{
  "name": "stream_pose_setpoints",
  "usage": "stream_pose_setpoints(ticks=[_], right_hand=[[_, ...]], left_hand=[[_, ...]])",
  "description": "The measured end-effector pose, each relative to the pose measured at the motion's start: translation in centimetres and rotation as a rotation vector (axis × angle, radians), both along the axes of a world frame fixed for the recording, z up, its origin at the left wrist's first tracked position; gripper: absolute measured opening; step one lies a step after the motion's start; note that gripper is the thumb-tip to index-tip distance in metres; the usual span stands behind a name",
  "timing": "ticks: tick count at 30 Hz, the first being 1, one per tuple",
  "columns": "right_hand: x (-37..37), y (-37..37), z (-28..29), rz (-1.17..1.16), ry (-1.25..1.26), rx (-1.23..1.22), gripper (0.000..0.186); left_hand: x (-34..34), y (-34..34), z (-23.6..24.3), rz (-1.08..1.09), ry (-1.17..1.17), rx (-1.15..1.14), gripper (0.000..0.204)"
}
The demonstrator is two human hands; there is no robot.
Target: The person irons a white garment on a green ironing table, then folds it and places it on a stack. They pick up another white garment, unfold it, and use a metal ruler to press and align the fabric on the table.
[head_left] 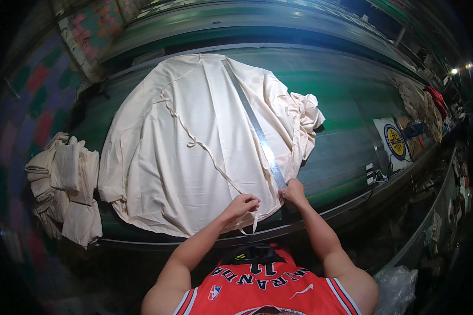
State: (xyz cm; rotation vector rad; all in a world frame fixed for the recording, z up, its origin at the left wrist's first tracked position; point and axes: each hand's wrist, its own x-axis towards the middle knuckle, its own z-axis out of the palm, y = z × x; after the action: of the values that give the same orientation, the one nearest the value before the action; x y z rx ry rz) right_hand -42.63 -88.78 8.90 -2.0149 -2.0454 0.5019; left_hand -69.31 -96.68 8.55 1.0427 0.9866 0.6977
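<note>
A large cream cloth (pixel 168 152) is spread over the green table, with folds along its left and right sides. Down its middle runs a thin knotted cloth tie (pixel 207 148), ending at my left hand (pixel 240 206). That hand is closed on the tie near the cloth's front edge, and a loop of it hangs below the fingers. A long metal ruler (pixel 255 126) lies slantwise across the cloth, from the far edge to the near right. My right hand (pixel 293 190) grips the ruler's near end; the fingertips are partly hidden.
A stack of folded cream cloths (pixel 68 184) sits at the left end of the green table (pixel 347 126). Farther right are a white piece with a round blue-and-yellow emblem (pixel 394 142), a power strip (pixel 370 174) and crumpled brown cloth (pixel 412 102). Clear plastic (pixel 397 289) lies lower right.
</note>
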Motion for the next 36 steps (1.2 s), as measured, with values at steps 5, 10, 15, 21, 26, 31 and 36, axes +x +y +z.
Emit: stream_pose_setpoints(ticks=[5, 10, 15, 21, 26, 31, 36], right_hand=[[-0.4, 0.1, 3.1, -0.018, -0.016, -0.105, 0.055], [0.5, 0.1, 5.7, 0.407, 0.272, -0.14, 0.056], [5.5, 10.8, 6.2, 0.172, 0.296, 0.177, 0.033], [11.6, 28.3, 6.9, -0.177, 0.334, 0.299, 0.061], [11.7, 29.9, 8.9, -0.046, 0.647, 0.584, 0.029], [8.7, 21.1, 9.5, 1.148, 0.381, 0.387, 0.011], [10.3, 20.2, 13.7, 1.112, 0.045, -0.698, 0.028]], left_hand=[[5.1, 3.4, -0.9, 0.137, -0.254, -0.253, 0.031], [10.3, 5.2, -1.2, 0.424, -0.524, -0.304, 0.024], [12.9, 3.7, 0.4, 0.702, -0.431, -0.449, 0.021], [15.1, -0.3, 5.5, 0.844, -0.101, -0.209, 0.019], [16.1, -7.7, 7.8, 0.922, 0.055, -0.265, 0.029], [16.1, -11.3, 6.9, 0.952, 0.153, -0.373, 0.037], [14.9, -12.9, 6.4, 0.973, 0.222, -0.324, 0.036]])
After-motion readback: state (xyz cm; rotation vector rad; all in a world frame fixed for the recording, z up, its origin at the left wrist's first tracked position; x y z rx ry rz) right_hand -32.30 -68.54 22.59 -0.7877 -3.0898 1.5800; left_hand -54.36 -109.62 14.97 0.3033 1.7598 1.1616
